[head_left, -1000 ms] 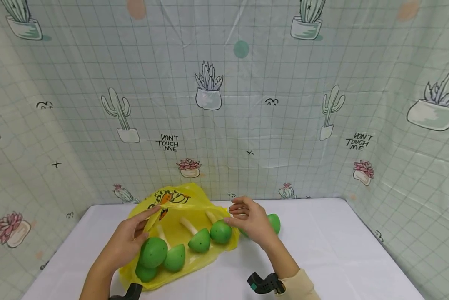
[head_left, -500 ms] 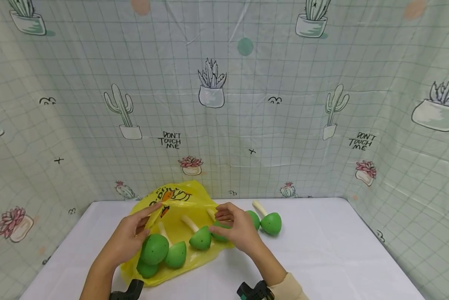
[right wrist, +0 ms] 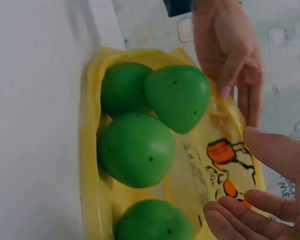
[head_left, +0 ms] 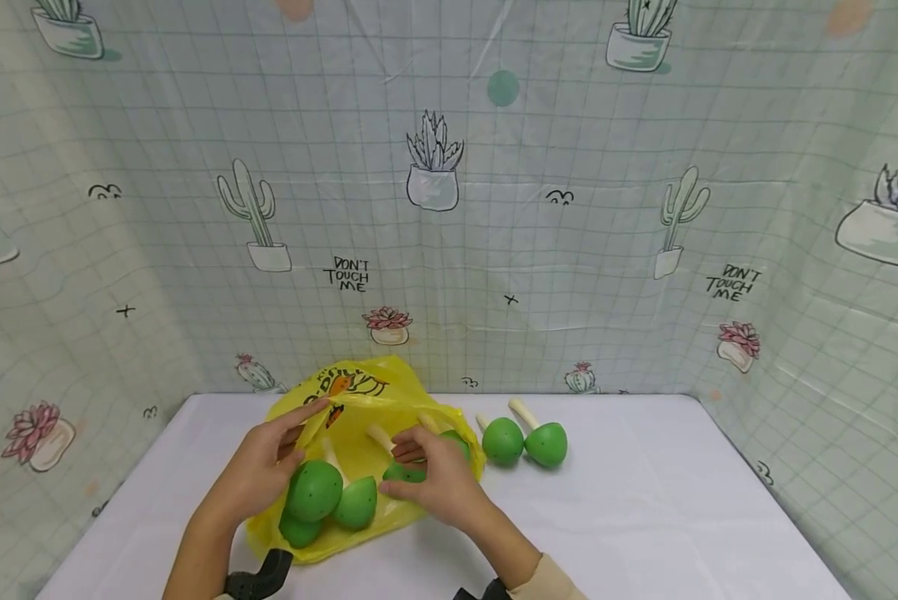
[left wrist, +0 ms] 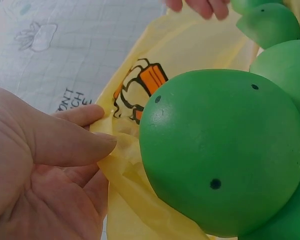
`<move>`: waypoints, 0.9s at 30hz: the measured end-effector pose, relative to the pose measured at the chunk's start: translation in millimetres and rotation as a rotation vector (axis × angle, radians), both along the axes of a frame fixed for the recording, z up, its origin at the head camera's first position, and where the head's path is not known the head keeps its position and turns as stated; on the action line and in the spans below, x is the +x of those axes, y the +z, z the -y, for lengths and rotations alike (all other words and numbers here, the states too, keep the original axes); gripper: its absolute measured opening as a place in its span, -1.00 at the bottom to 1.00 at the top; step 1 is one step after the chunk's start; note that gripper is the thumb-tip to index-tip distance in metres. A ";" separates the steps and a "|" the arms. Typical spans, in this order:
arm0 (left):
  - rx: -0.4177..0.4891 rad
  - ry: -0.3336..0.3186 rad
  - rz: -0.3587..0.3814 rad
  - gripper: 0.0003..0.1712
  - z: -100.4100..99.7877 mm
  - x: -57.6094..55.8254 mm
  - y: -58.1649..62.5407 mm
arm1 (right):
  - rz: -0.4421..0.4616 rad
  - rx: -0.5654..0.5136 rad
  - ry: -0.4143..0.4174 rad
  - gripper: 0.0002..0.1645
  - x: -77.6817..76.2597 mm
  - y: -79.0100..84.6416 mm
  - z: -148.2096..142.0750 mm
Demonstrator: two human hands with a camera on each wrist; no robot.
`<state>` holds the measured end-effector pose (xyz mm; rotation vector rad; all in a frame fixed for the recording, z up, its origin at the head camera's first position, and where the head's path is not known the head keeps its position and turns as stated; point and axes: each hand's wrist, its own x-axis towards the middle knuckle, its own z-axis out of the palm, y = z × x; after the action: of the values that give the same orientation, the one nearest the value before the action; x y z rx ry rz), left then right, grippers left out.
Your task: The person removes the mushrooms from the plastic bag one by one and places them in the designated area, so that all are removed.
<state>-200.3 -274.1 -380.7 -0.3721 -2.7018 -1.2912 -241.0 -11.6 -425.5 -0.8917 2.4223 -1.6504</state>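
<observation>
5 green mushrooms (head_left: 357,502) in yellow bag (head_left: 407,383), 2 out

Head: bag nearer the table's (head_left: 629,508) left edge; loose mushrooms (head_left: 546,444) right of it, near back edge. Left hand (head_left: 257,467) pinches bag rim. Right hand (head_left: 441,483) over bag mouth.

Left wrist: thumb on rim, fingers behind, one cap just beside.

Right wrist: right thumb and fingers well apart, nothing gripped.
</observation>
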 end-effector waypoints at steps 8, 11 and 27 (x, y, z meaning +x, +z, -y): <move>0.010 -0.021 -0.039 -0.20 0.5 -1.7 -2.2 | -0.003 0.023 0.034 -0.40 4.2 -0.5 24.7; 0.023 -0.039 -0.055 -0.19 0.9 -1.8 -3.9 | -0.020 0.045 0.030 -0.40 5.6 -0.5 34.7; 0.092 -0.065 -0.014 -0.20 0.5 -1.6 -3.6 | -0.064 0.165 0.016 -0.21 13.0 -6.4 70.4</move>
<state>-201.9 -274.6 -384.2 -0.4603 -2.6277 -1.4182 -228.0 -81.9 -431.9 -0.9485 2.5409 -1.4120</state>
